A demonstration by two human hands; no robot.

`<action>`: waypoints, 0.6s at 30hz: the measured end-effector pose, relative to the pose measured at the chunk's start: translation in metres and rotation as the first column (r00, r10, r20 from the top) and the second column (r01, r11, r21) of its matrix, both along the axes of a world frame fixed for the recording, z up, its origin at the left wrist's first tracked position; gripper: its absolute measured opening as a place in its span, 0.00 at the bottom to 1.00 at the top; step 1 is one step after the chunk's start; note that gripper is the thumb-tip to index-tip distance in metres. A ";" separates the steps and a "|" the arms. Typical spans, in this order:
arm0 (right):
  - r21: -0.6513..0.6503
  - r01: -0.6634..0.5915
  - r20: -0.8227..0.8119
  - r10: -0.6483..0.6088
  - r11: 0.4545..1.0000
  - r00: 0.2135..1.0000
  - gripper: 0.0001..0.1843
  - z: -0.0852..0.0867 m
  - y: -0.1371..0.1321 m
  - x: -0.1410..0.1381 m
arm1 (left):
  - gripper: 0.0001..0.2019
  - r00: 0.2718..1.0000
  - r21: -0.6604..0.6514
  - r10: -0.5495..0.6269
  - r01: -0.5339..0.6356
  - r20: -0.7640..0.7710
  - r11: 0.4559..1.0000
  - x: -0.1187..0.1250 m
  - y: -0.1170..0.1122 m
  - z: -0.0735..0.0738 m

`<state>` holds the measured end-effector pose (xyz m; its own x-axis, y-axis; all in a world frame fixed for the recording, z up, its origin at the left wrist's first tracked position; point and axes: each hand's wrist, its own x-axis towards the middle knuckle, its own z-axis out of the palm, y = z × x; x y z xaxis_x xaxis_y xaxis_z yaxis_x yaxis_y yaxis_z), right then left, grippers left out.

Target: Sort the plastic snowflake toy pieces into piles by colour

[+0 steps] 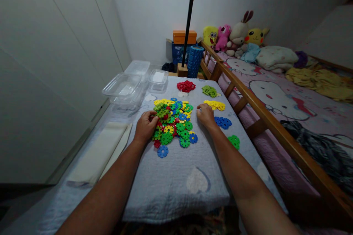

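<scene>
A mixed heap of plastic snowflake discs [176, 121] in yellow, green, blue and red lies on a pale quilted table cover [176, 176]. My left hand [145, 126] rests on the heap's left edge, its fingers curled over green and yellow discs. Right of the heap, my right hand [205, 115] lies knuckles up on the cloth with its fingers curled under; what they hold is hidden. Sorted piles sit beyond and beside it: red [185, 86], light green [209, 90], yellow [215, 105], blue [223, 122] and dark green [234, 141].
Clear plastic boxes [125, 89] and a lid [158, 78] stand at the far left of the table. A folded cream cloth [99, 154] lies left. A wooden bed rail [264, 121] runs along the right, with plush toys [234, 36] behind. A black pole [189, 18] rises at the back.
</scene>
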<state>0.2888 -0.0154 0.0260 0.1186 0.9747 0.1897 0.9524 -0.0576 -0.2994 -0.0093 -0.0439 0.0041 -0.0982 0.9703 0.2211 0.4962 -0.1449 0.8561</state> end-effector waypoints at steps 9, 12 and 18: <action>-0.039 -0.164 -0.017 0.164 0.986 0.986 0.25 0.000 0.027 -0.036 | 0.15 1.000 -0.006 -0.002 0.002 -0.006 1.000 0.000 0.000 0.001; -0.091 -0.149 0.011 0.150 0.985 0.989 0.26 0.000 0.038 -0.040 | 0.15 1.000 -0.009 0.004 -0.004 -0.008 1.000 0.000 0.000 0.000; -0.134 -0.119 0.003 0.121 0.984 0.993 0.19 0.000 0.046 -0.044 | 0.15 1.000 -0.026 -0.003 0.003 0.000 1.000 0.000 -0.001 0.002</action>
